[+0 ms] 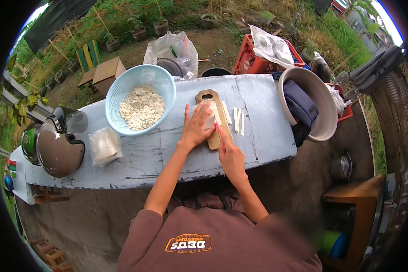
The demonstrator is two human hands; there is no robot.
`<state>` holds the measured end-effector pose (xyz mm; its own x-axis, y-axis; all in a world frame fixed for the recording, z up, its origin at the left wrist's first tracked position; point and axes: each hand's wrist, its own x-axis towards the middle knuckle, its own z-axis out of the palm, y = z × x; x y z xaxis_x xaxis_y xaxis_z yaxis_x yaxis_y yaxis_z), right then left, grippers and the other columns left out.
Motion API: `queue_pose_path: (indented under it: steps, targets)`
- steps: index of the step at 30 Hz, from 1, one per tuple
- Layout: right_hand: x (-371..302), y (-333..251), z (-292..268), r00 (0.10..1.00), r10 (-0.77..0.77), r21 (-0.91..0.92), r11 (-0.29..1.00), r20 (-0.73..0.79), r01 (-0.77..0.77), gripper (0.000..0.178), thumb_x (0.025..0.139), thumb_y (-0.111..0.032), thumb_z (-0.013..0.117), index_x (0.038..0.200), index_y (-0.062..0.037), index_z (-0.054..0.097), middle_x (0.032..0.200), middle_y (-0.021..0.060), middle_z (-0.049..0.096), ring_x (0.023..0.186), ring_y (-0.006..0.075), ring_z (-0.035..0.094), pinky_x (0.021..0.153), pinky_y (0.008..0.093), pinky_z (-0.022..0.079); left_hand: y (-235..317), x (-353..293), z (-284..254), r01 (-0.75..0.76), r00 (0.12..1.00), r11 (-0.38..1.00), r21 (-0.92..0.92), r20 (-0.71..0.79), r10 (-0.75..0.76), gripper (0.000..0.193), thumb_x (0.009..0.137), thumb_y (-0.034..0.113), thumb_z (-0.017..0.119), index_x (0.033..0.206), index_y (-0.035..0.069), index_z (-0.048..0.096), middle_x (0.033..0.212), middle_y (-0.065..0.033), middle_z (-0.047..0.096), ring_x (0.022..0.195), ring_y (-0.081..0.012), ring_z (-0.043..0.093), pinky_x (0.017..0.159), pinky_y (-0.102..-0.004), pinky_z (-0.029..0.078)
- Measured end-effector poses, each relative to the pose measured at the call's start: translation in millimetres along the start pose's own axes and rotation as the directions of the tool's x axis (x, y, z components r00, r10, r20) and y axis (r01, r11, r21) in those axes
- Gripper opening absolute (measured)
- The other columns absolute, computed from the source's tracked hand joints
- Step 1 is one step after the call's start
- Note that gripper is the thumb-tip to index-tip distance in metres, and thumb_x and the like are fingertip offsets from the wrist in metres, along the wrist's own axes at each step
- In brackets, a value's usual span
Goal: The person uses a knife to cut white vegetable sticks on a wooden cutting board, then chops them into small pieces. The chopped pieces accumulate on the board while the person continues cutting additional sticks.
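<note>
A wooden cutting board (214, 144) with a handle slot lies on the blue-grey table. My left hand (197, 124) rests flat on it with fingers spread, pressing a pale, thin slab (210, 121) that it partly covers. My right hand (231, 158) is closed around a knife (218, 126) with a reddish handle, held beside the left fingertips; most of the blade is hard to make out. Cut pale strips (226, 112) lie along the board's right side. Several more narrow strips (237, 120) sit on the tabletop just right of the board.
A light-blue basket (167, 90) of small pale pieces stands left of the board. Further left are a clear bag (105, 146) of pale slabs and two helmets (61, 149). At the table's right end is a large basin (324, 122) holding dark cloth (299, 102). Behind stands a red crate (245, 56).
</note>
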<state>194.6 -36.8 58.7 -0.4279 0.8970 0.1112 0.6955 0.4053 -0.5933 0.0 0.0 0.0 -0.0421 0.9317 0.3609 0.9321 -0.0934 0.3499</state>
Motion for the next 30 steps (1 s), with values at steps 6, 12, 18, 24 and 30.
queue_pose_path:
  steps: [6,12,18,24,30]
  targets:
    - [-14,8,-7,1.000,0.000,-0.036,0.999,-0.001,0.000,0.066,0.100,-0.011,0.056,0.161,-0.0296,0.037,0.072,0.0202,0.063,0.065,0.0414,0.064,0.062,0.0524,0.050,10,1,4,0.004,1.000,0.999,-0.042,-0.017,-0.004,0.061,0.090,0.043,0.065,0.141,0.011,0.056,0.161,-0.0003,0.044,0.155,-0.0163,0.029,0.129,-0.0593,0.003]
    - [-29,2,-5,1.000,-0.008,-0.005,1.000,-0.025,0.008,0.070,0.098,-0.009,0.057,0.161,-0.0303,0.036,0.068,0.0179,0.060,0.060,0.0389,0.061,0.061,0.0511,0.049,3,-1,-1,0.004,1.000,0.999,-0.033,-0.025,-0.005,0.060,0.090,0.042,0.064,0.140,0.010,0.056,0.161,-0.0010,0.044,0.154,-0.0170,0.031,0.128,-0.0595,0.003]
    - [-40,-2,-12,1.000,0.023,0.014,1.000,-0.005,-0.023,0.071,0.098,-0.008,0.058,0.161,-0.0315,0.036,0.068,0.0182,0.058,0.060,0.0382,0.060,0.061,0.0502,0.048,2,-1,-1,0.018,1.000,0.999,-0.041,-0.007,-0.018,0.061,0.091,0.044,0.062,0.141,0.009,0.057,0.161,-0.0037,0.044,0.154,-0.0185,0.032,0.128,-0.0600,0.003]
    - [-34,-6,-26,0.999,0.021,0.058,0.998,-0.029,-0.020,0.064,0.101,-0.010,0.056,0.159,-0.0321,0.040,0.067,0.0192,0.056,0.059,0.0380,0.059,0.061,0.0494,0.047,-1,-1,-2,-0.015,0.999,0.997,-0.073,-0.031,0.013,0.060,0.098,0.039,0.057,0.147,0.004,0.050,0.156,-0.0062,0.050,0.153,-0.0211,0.034,0.128,-0.0579,0.003]
    - [1,-2,-12,0.997,-0.010,0.100,0.995,-0.082,0.019,0.053,0.106,-0.015,0.053,0.156,-0.0303,0.046,0.070,0.0220,0.058,0.060,0.0399,0.060,0.061,0.0484,0.047,-2,-5,-4,0.040,0.999,0.978,-0.206,-0.021,-0.046,0.063,0.101,0.028,0.054,0.155,0.001,0.038,0.145,-0.0066,0.060,0.153,-0.0225,0.035,0.129,-0.0554,0.005]
